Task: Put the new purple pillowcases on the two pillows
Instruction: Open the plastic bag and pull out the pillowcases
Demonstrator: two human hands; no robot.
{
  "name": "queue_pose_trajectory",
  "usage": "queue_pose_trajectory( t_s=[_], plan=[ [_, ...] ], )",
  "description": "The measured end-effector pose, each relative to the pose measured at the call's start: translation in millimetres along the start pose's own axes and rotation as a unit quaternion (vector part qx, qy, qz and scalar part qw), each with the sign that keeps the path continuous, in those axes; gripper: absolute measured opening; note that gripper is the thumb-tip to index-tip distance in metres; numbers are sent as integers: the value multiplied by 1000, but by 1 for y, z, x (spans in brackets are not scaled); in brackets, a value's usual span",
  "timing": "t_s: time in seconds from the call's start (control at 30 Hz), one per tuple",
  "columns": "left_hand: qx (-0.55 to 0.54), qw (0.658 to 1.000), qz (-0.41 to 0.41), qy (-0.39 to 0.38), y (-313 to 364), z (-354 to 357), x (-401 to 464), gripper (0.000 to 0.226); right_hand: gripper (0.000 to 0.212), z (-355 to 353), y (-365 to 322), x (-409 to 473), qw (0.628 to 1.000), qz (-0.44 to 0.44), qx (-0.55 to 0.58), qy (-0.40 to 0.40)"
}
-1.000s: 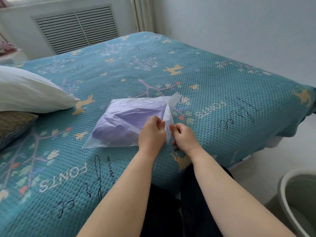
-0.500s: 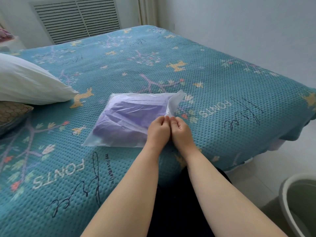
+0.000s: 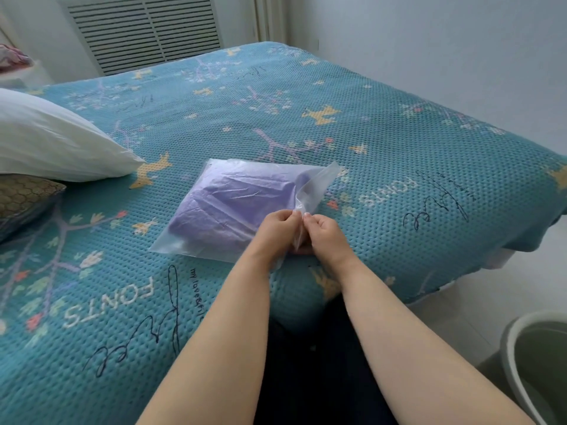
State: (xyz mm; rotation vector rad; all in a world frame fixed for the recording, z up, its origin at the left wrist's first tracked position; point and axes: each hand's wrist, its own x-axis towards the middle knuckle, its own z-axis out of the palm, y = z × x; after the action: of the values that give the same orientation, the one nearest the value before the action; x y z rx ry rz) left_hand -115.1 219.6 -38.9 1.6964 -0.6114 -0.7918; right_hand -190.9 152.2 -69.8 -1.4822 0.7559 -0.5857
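Observation:
A clear plastic bag lies on the teal bed near its front edge, with folded purple pillowcases inside it. My left hand and my right hand meet at the bag's right end, each pinching the plastic at its open edge. The bag's flap stands up just beyond my fingers. A bare white pillow lies at the left. Under it, a second pillow with a tan honeycomb pattern pokes out.
The teal patterned bedspread covers the whole bed, which runs back to a wall with a slatted vent. A grey-green bin stands on the pale floor at the lower right. The white wall is on the right.
My hands came together at the bag's open end and now pinch the plastic there, fingertips touching. The bag's flap has lifted a little.

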Motion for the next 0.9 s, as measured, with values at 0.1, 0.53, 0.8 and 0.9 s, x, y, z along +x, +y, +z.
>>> queue_pose_trajectory(
  t_s=[0.1, 0.53, 0.8, 0.9],
  plan=[
    [76, 992, 3, -98, -4, -20, -7, 24, 26, -21, -4, -13, 980, 78, 85, -160],
    [401, 909, 116, -10, -2, -6, -21, 17, 31, -30, -2, -32, 989, 14, -137, -50],
    [381, 918, 67, 86, -6, -16, -18, 23, 26, -32, -2, -39, 996, 7, -81, -37],
    [320, 941, 92, 59, -8, -14, -23, 27, 10, -36, -5, -40, 996, 64, -47, -31]
  ],
)
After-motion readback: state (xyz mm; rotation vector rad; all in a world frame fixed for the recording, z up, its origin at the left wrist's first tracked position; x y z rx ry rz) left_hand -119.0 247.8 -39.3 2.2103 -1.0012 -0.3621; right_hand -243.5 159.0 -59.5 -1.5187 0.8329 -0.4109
